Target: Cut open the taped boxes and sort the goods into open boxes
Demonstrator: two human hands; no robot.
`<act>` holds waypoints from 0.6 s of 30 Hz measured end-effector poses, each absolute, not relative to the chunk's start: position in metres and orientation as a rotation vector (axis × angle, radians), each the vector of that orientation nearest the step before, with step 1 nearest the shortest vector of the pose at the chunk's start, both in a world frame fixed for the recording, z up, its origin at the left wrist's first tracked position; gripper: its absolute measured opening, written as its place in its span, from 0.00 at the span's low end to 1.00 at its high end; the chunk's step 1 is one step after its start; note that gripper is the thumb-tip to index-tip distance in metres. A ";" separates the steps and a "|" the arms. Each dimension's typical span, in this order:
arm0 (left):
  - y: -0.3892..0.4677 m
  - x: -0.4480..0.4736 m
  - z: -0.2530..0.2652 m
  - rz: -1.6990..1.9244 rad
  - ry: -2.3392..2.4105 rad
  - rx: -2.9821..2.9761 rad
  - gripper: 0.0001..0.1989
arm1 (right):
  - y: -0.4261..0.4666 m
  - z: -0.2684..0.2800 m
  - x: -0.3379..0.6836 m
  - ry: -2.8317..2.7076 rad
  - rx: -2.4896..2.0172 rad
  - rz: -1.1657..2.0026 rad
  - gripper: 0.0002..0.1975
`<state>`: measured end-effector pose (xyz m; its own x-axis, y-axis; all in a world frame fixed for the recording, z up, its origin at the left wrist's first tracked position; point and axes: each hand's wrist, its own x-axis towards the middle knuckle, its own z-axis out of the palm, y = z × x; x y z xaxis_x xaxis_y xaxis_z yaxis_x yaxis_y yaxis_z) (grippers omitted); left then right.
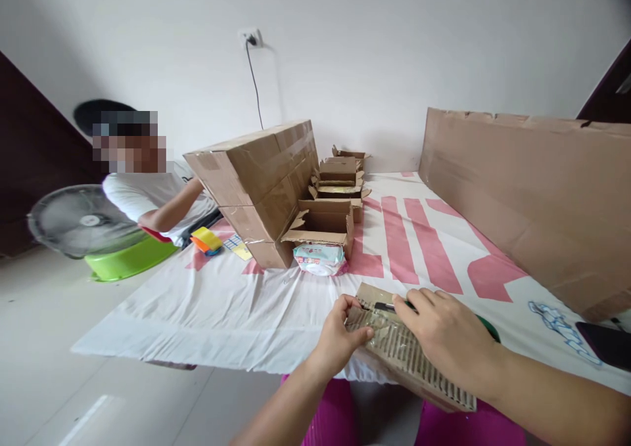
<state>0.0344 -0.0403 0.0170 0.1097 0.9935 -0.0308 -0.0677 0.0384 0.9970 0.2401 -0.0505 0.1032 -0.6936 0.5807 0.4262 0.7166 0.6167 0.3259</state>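
Note:
A small cardboard box (411, 351) with a ribbed, corrugated top and clear tape lies at the front edge of the cloth-covered table. My left hand (340, 337) grips its left end, thumb on top and fingers over the far edge. In my right hand (438, 331) is a utility knife (385, 307); its dark metal tip lies along the seam by a raised flap. Part of a green handle shows past my right wrist. My palm hides most of the knife. Just beyond the box sits a pack of wet wipes (320, 259).
Several open small boxes (328, 221) stand in a row beside a stack of closed cartons (266, 190). A large cardboard sheet (522, 203) stands at right, near a phone (606, 344). Another person (162, 203) sits at left by a fan (89, 221) and tape rolls (207, 240).

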 end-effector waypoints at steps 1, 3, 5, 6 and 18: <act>-0.040 0.035 0.017 1.136 1.093 1.185 0.23 | -0.050 0.103 0.240 -2.576 -1.049 -0.690 0.17; -0.040 0.035 0.017 1.141 1.090 1.182 0.23 | -0.048 0.102 0.238 -2.610 -1.044 -0.672 0.17; -0.041 0.035 0.017 1.148 1.090 1.180 0.23 | -0.048 0.100 0.234 -2.642 -1.043 -0.664 0.16; -0.041 0.035 0.017 1.149 1.096 1.180 0.23 | -0.048 0.099 0.232 -2.653 -1.044 -0.670 0.16; -0.046 0.042 0.019 1.137 1.120 1.150 0.21 | -0.047 0.090 0.220 -2.712 -1.002 -0.729 0.10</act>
<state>0.0415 -0.0464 0.0188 0.0875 0.9946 -0.0566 -0.0719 0.0630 0.9954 0.2196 -0.0472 0.0903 -0.7628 0.5686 0.3080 0.6464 0.6566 0.3887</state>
